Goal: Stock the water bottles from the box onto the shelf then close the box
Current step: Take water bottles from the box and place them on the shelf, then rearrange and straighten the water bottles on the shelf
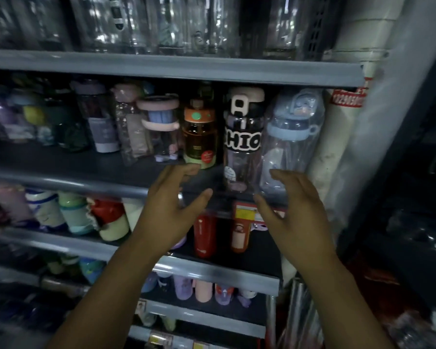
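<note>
**Both hands open and empty at the middle shelf**

Head view, dim light, some blur at the edges.

Left hand (173,197): raised in front of the shelf (68,176), palm turned inward, fingers spread and slightly curled. Holds nothing. Its fingertips (186,170) reach just below the base of the orange bottle (199,137); whether they touch it cannot be told.

Right hand (291,200): raised at the same height, palm facing the left hand, fingers loosely apart. Also holds nothing. It sits in front of the lower part of the blue-lidded bottle (291,137), which is wrapped in clear plastic.

Between the two hands, at the shelf's front edge, stands a clear bottle with a black band (243,142) carrying white block letters and a white-and-black cap. It is upright. Neither hand is in contact with it; both are near, one on each side.

Row on this shelf, left to right from the middle: a clear bottle with pink lid (159,127), the orange bottle, the black-banded bottle, the blue-lidded bottle. More bottles further left, too blurred to tell apart.

Shelf above holds clear glassware (161,21). Shelf below holds a red bottle (204,235) and a peach-coloured one (239,235), with a yellow-and-red price tag (246,210) on the edge above them. Lower shelves hold more small bottles.

The box is not visible in this view.
</note>
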The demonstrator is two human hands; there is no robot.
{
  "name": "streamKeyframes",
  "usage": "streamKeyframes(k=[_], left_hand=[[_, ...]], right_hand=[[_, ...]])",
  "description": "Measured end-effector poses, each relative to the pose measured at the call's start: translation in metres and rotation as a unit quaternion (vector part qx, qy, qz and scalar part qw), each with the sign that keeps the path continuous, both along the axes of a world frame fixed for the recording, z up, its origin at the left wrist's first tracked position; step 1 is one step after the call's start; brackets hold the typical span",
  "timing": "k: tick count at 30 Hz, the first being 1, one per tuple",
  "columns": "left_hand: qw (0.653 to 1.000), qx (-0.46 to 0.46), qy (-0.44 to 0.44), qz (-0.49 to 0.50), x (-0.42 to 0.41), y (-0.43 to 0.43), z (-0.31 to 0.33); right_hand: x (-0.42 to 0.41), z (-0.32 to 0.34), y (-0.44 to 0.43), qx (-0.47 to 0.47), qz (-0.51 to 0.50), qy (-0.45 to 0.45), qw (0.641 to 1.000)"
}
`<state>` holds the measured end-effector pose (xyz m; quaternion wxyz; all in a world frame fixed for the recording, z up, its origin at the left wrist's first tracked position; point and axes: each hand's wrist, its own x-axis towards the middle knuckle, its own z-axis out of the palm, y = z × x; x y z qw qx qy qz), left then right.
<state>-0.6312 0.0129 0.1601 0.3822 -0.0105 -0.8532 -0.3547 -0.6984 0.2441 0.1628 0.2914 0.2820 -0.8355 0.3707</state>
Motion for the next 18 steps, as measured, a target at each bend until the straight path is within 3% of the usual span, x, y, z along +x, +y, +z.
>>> streamKeyframes(k=[5, 11, 18], left_hand=[[0.996, -0.076, -0.011, 0.035, 0.04, -0.062, 0.002], [0.986, -0.115, -0.06, 0.104, 0.1, -0.179, 0.014], [0.98, -0.112, -0.079, 0.142, 0.16, -0.335, 0.039]], right_hand=[[0.013, 0.013, -0.059, 0.096, 0.058, 0.037, 0.993], [0.039, 0.028, -0.173, 0.197, 0.049, 0.073, 0.976], [0.094, 0.05, -0.334, 0.175, 0.053, 0.075, 0.98]])
